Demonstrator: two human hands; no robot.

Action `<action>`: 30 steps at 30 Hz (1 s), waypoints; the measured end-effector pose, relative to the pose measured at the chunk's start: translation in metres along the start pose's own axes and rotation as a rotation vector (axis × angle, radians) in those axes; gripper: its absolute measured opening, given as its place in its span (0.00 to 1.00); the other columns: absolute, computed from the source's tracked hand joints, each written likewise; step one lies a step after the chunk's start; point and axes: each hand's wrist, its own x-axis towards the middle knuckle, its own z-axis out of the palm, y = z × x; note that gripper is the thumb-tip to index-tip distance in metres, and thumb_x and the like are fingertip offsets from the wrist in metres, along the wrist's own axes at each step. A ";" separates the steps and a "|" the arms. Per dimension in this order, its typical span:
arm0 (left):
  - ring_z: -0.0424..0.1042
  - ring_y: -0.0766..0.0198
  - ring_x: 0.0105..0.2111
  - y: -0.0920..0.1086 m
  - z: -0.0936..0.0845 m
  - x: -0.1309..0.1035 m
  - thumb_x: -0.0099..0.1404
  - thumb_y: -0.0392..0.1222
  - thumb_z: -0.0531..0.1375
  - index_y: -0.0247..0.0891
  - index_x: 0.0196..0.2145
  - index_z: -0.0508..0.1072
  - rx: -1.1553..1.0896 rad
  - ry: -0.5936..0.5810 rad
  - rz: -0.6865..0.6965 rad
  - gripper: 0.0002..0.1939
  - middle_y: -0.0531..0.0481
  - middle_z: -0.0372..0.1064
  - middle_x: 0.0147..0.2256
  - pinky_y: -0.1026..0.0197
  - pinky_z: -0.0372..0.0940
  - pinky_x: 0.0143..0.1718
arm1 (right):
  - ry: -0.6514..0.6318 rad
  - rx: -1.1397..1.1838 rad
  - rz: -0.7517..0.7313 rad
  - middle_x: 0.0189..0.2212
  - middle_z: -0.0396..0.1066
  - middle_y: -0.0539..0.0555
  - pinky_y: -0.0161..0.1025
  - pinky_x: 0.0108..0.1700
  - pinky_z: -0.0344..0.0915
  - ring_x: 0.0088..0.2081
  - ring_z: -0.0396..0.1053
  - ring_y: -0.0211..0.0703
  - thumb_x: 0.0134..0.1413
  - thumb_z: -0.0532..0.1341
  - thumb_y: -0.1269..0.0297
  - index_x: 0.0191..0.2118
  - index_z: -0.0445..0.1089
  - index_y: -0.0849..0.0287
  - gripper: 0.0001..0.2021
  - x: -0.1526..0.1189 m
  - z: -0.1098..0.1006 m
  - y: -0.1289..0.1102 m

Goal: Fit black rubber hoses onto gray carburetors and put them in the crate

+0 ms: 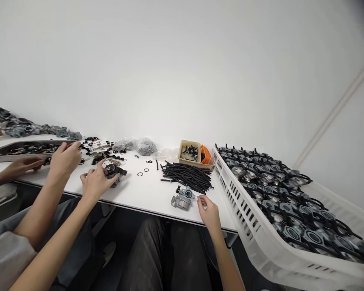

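Note:
My left hand reaches to the left part of the white table, thumb and fingers closed around a dark carburetor with a round black face. My right hand is at the front edge of the table, thumb and index finger pinched together. Whatever sits in that pinch is too small to make out. Just left of those fingertips, a silver carburetor rests on the table. Behind it lies a pile of black rubber hoses. Two thin black rings lie between my hands.
A white crate full of carburetors with hoses stands on the right. Behind the hoses are a cream bin and an orange basket. At left, a co-worker's hands work beside a parts tray. Plastic bags lie by the wall.

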 end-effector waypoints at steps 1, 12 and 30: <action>0.67 0.38 0.47 0.000 0.000 0.003 0.57 0.61 0.56 0.34 0.64 0.52 0.001 -0.012 -0.001 0.43 0.41 0.74 0.37 0.43 0.52 0.49 | 0.002 0.000 0.001 0.30 0.76 0.56 0.39 0.40 0.67 0.33 0.74 0.47 0.60 0.52 0.58 0.35 0.71 0.58 0.14 0.000 0.000 0.000; 0.69 0.41 0.45 -0.003 0.005 0.001 0.58 0.58 0.58 0.38 0.64 0.53 -0.056 0.062 0.040 0.41 0.43 0.76 0.36 0.43 0.53 0.49 | 0.008 0.014 -0.004 0.30 0.76 0.56 0.39 0.39 0.67 0.33 0.74 0.47 0.60 0.52 0.58 0.35 0.70 0.58 0.13 0.000 0.001 0.000; 0.66 0.40 0.46 0.001 0.004 -0.007 0.59 0.60 0.57 0.38 0.63 0.55 0.040 0.112 0.066 0.40 0.41 0.74 0.39 0.42 0.50 0.51 | 0.018 -0.010 -0.012 0.30 0.76 0.56 0.39 0.39 0.67 0.33 0.75 0.47 0.60 0.51 0.58 0.35 0.71 0.58 0.14 0.000 0.000 -0.003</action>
